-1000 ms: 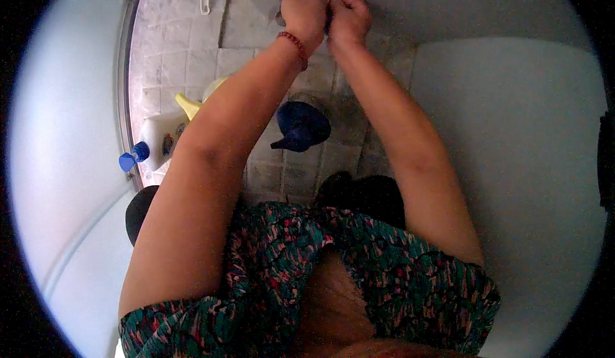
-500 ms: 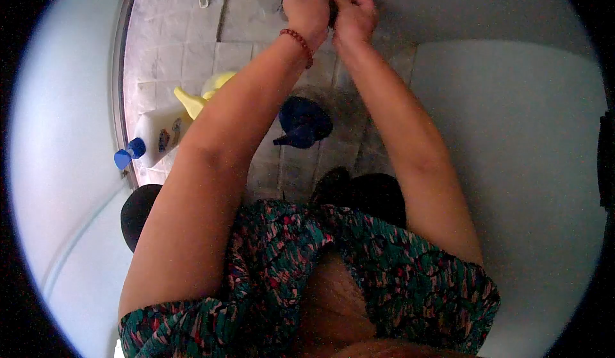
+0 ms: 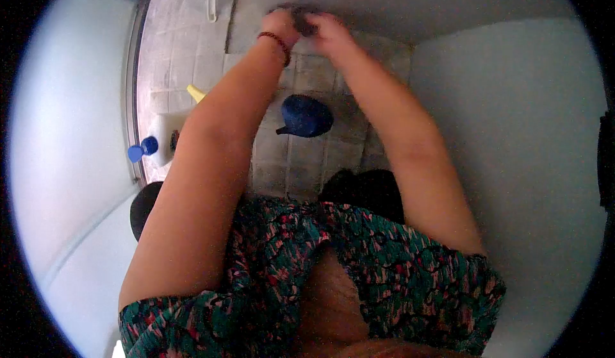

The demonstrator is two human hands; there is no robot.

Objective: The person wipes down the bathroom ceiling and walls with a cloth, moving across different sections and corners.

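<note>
Far out in front of me, close to the grey wall, both hands are together at a dark grey, soft-looking thing (image 3: pixel 303 22) whose kind I cannot make out. My left hand (image 3: pixel 280 24), with a red-brown beaded bracelet (image 3: pixel 277 42) on its wrist, is closed at the thing's left side. My right hand (image 3: pixel 328 32), smeared a little by motion, grips its right side. Most fingertips are hidden behind the thing or turned away. Nearer to me, between my forearms, a dark blue rounded thing with a short spout (image 3: pixel 306 116) rests on the tiles.
A white jug with a blue cap (image 3: pixel 163 141) lies left of my left arm. The tip of a yellow thing (image 3: pixel 195 93) shows past that forearm. A white handle (image 3: pixel 212 2) lies at the upper left. A frosted door (image 3: pixel 70 101) stands left, a pale wall (image 3: pixel 512 133) right.
Both hands have shifted a little left and nearer to me with the dark grey thing, which shows more between them. The view has shifted slightly, and my left forearm covers more of the yellow thing.
</note>
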